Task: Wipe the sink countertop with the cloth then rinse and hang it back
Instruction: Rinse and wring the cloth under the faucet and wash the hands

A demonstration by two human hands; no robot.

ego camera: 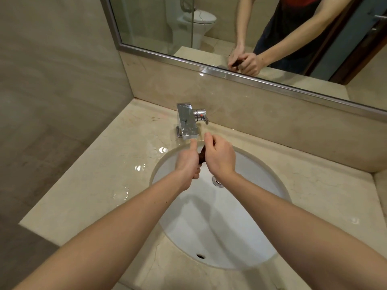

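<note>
The beige marble countertop [314, 195] holds a white oval sink [209, 227] sunk into it, a chrome faucet [187, 122] standing on the stone just behind the sink's far rim, and shiny puddles of water [121, 194] lying on the stone to the left of the sink.

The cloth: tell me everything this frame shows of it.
The cloth is dark brown and looks like soft, fuzzy fabric, bunched into a tight twisted roll. Only a short strip shows, the rest being hidden inside the hands. The left hand and right hand both grip it, close together. It is held in the air over the white sink basin, just in front of the chrome faucet. It touches nothing else.
</note>
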